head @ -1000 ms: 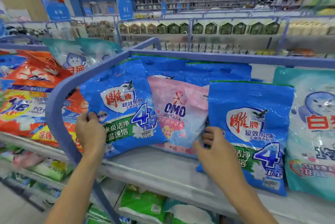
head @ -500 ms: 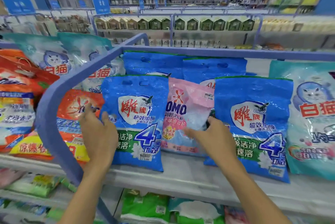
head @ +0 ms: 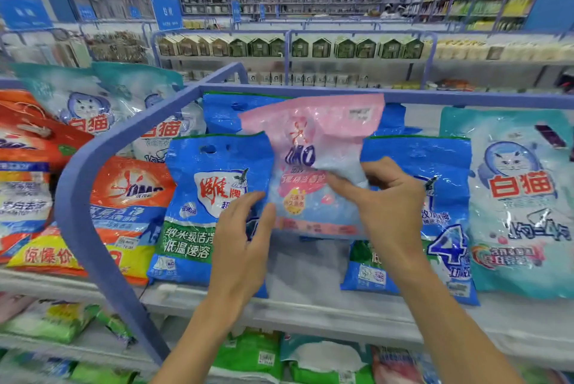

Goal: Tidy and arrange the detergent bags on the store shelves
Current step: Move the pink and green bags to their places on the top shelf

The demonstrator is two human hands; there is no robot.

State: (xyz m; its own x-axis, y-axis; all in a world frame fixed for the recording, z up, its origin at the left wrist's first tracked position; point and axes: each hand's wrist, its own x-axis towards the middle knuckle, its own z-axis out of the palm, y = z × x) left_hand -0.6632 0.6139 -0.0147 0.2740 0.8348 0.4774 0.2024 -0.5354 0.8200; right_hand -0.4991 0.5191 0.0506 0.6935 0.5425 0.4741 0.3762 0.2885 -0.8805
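The right hand (head: pixel 388 197) is pinching the pink detergent bag (head: pixel 310 141) clear of the shelf (head: pixel 304 268), between the left blue bag (head: pixel 202 197) and the right blue bag (head: pixel 447 191), which are standing upright, while the loose-fingered left hand (head: pixel 245 237) is touching its lower corner; its placement is seemingly awaiting completion.

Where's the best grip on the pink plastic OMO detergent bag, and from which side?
Probably the right edge at mid-height of the pink plastic OMO detergent bag, from the front: the film is slack there and bunches, as the right hand shows. The blue metal shelf rail runs behind its top and blue plastic detergent bags flank it, leaving the front free.
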